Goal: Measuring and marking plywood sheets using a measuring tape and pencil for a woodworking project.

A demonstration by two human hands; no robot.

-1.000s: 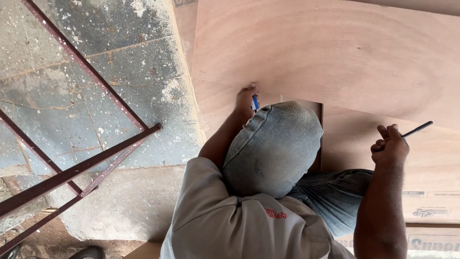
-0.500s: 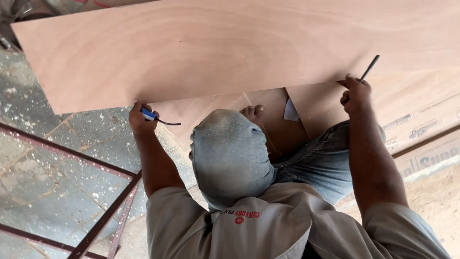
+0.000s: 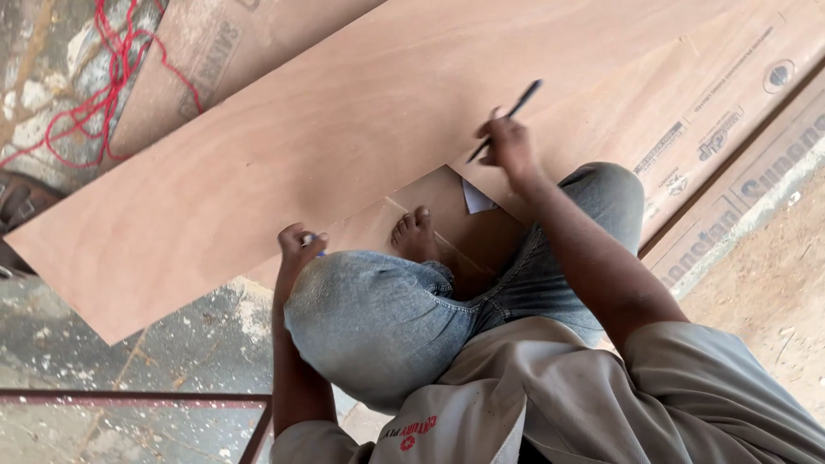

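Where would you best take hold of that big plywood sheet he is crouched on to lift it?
Probably by the plywood sheet's long lower edge, at the free corner overhanging the concrete floor, coming from the left. That end is bare and juts out. The middle is pinned by a bare foot, the left hand and the right hand with its pencil.

Bright, even daylight fills the scene, with no harsh glare; the plywood sheet is evenly lit and its grain reads clearly; soft shadow gathers beneath the bent knee and under the sheet's near edge; focus is sharp throughout, with slight softness at the far-left corner.
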